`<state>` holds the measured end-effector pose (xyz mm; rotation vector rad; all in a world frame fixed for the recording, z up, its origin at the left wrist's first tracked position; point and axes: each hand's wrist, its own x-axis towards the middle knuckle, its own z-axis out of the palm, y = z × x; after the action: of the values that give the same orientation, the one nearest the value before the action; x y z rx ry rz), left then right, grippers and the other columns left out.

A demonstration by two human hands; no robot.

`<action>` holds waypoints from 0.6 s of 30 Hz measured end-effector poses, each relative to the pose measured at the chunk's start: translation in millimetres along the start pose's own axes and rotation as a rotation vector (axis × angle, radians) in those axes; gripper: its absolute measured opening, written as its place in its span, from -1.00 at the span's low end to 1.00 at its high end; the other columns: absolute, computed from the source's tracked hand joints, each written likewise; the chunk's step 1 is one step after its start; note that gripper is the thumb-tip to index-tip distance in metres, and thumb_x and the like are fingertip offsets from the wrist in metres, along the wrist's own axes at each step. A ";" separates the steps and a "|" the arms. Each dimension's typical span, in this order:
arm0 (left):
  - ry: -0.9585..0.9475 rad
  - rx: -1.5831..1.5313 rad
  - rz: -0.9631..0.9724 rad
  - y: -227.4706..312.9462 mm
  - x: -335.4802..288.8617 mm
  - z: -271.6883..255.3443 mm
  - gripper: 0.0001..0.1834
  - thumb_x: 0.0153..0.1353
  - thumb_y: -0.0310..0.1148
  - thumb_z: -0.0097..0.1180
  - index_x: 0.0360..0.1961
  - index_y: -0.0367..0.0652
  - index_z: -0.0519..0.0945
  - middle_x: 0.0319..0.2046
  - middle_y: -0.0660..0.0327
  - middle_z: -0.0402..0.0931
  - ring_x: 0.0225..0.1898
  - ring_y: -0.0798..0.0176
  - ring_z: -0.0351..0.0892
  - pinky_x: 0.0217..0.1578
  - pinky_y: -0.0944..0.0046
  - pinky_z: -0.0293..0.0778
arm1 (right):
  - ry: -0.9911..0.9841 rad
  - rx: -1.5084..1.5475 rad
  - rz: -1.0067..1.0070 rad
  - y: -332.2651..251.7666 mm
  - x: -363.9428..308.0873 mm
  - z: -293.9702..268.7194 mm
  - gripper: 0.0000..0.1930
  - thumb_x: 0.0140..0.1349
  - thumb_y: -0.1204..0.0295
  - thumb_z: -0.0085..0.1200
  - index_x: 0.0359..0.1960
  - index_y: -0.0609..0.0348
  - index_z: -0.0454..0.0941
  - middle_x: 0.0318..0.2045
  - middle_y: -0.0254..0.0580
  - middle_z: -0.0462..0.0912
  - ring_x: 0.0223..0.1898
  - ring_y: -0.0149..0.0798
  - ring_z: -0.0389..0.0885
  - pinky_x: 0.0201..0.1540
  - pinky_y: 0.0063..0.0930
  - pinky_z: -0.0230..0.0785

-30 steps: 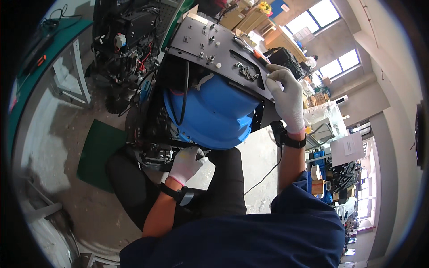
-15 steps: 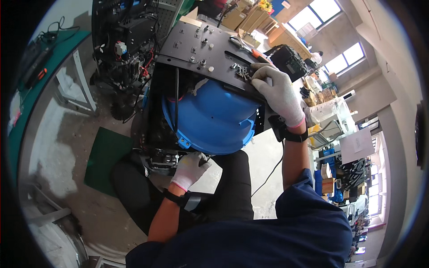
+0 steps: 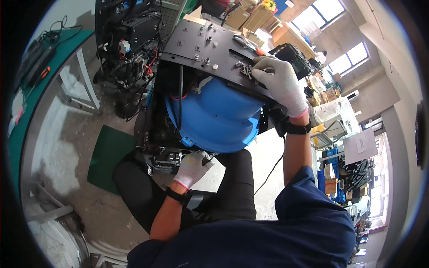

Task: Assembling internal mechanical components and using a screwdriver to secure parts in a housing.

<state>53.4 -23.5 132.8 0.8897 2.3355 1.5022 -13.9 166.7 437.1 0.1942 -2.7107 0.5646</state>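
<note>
My right hand (image 3: 282, 85), in a white glove, reaches over a black metal plate (image 3: 185, 42). Its thumb and fingers are bent together at a small pile of screws (image 3: 245, 69); whatever is between the fingertips is hidden. Below, close to my knees, my gloved left hand (image 3: 194, 169) is closed on a small dark object (image 3: 208, 160) whose tip shows past the fingers. Between the two hands, a large curved blue plastic shell (image 3: 219, 116) sits in the black frame under the plate.
Pliers (image 3: 245, 43) with orange handles lie on the plate near several bolts (image 3: 207, 61). A black machine with loose wires (image 3: 136, 49) stands to the left. Farther left is a green-topped table (image 3: 53, 58) holding a screwdriver (image 3: 42, 73). A green mat (image 3: 109, 156) covers some floor.
My right hand's fingers have drawn closer together over the screws. My left hand stays by my knees with the small dark object. The whole view has shifted slightly.
</note>
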 end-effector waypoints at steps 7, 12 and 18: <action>0.014 -0.023 0.011 4.3 -1.3 -7.6 -0.67 0.15 -0.14 0.33 -0.36 -0.21 0.60 -0.36 0.08 0.64 -0.21 -0.06 0.63 -0.10 -0.01 0.52 | 0.052 0.012 0.028 2.0 -0.9 3.4 -0.80 0.08 0.43 0.24 -0.33 0.32 0.72 -0.32 -0.08 0.73 -0.19 -0.17 0.69 -0.02 -0.36 0.49; 0.018 -0.041 0.030 1.8 -2.5 -4.9 -0.68 0.16 -0.14 0.32 -0.37 -0.20 0.60 -0.36 0.09 0.64 -0.20 -0.06 0.63 -0.10 -0.01 0.51 | 0.035 -0.014 0.028 -0.4 1.6 3.7 -0.81 0.07 0.44 0.24 -0.34 0.33 0.72 -0.31 -0.08 0.73 -0.17 -0.16 0.69 0.01 -0.35 0.49; 0.039 -0.026 0.035 4.5 -1.7 -6.6 -0.69 0.17 -0.15 0.32 -0.39 -0.20 0.60 -0.38 0.09 0.63 -0.20 -0.06 0.63 -0.11 -0.02 0.50 | 0.048 -0.023 0.000 3.6 1.1 4.2 -0.82 0.07 0.45 0.24 -0.36 0.35 0.71 -0.29 -0.04 0.72 -0.12 -0.12 0.68 0.03 -0.33 0.47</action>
<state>53.2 -28.1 139.6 0.9071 2.3337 1.5736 -17.0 168.1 432.6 0.1723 -2.6695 0.5304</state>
